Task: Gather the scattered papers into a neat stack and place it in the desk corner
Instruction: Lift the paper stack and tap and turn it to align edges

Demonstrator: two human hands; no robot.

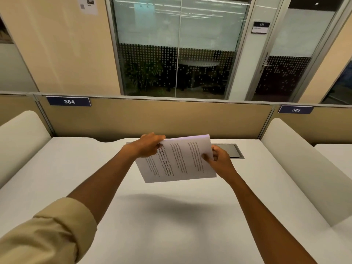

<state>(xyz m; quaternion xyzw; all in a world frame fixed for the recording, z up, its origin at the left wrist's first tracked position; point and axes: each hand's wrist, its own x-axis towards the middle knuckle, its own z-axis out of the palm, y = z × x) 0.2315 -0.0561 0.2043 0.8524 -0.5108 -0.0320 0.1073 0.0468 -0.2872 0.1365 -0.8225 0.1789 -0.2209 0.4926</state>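
Observation:
A stack of white printed papers [178,161] is held in the air above the white desk [76,168], tilted, with its text running sideways. My left hand [149,145] grips the stack's upper left edge. My right hand [219,159] pinches its right edge, thumb on top. The stack casts a soft shadow on the desk below it. No loose sheets show elsewhere on the desk.
A grey cable hatch [233,150] is set into the desk behind my right hand. White rounded side dividers stand at the left [21,138] and right [297,168]. A tan back partition [152,119] with a "384" label closes off the far edge.

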